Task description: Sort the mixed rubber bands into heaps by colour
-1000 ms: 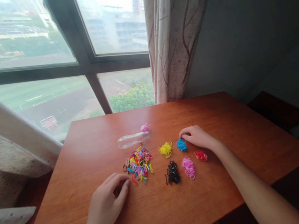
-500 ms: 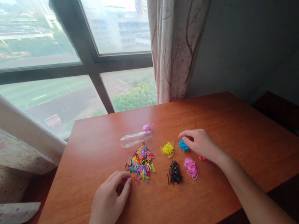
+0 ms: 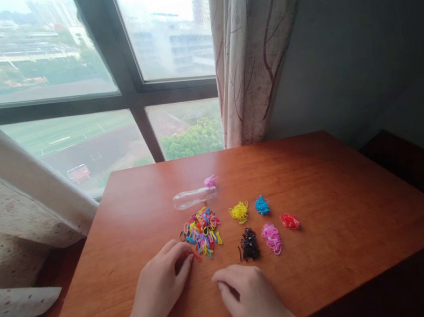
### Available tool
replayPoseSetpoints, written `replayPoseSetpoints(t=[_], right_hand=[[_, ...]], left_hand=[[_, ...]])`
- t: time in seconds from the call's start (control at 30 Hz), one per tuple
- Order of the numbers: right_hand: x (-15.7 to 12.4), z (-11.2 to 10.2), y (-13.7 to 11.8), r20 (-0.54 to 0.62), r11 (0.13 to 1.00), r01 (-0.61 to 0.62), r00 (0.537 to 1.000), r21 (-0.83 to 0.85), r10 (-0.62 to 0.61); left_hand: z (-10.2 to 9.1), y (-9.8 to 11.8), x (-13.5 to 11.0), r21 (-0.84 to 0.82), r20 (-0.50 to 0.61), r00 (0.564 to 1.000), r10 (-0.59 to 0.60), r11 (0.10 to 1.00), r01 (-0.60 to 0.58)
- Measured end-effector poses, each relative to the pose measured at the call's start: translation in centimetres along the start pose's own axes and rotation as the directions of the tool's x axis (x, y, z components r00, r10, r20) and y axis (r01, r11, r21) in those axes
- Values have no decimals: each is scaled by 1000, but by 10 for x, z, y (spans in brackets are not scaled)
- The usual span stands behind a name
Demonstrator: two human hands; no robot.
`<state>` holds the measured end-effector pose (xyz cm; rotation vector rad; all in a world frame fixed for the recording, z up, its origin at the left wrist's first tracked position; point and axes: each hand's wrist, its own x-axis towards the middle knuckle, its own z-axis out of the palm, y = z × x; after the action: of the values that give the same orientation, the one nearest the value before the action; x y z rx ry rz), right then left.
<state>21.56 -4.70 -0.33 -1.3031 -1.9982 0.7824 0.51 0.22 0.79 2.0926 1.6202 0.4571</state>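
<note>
Grip unclear on right hand point(image 3: 249, 296), curled near black bands point(image 3: 249, 245); left hand point(image 3: 162, 284) released, fingertips beside mixed bands point(image 3: 202, 230).

Brown wooden bench point(image 3: 324, 188) by a big window point(image 3: 164, 25) with a dark frame point(image 3: 118, 93). Bright grey daylight from outside, with green trees, a field and tall buildings out there. Pale curtain with red branch lines point(image 3: 253, 47) right of the glass, dotted curtain point(image 3: 3, 184) on the left. Dim grey wall point(image 3: 369, 27) at the right. Low dark brown furniture point(image 3: 408, 156) beside the bench there.
</note>
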Motion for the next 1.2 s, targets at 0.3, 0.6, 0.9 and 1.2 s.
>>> replayPoseSetpoints(t=[0.3,0.6,0.9,1.2], right_hand=[[-6,8,5,-64,998,39,997,-52,-42],[-6,4,4,-81,998,61,995,-26,-63],[-5,5,5,-54,998,61,997,-32,-62],[-6,5,7,31,995,21,999,-100,-18]], left_hand=[[0,-4,0,-36,-40,999,28,999,-30],[-1,12,12,-98,-129,983,127,985,-140],[-6,32,26,-81,-147,976,158,982,-171],[30,143,107,6,142,874,465,882,-471]])
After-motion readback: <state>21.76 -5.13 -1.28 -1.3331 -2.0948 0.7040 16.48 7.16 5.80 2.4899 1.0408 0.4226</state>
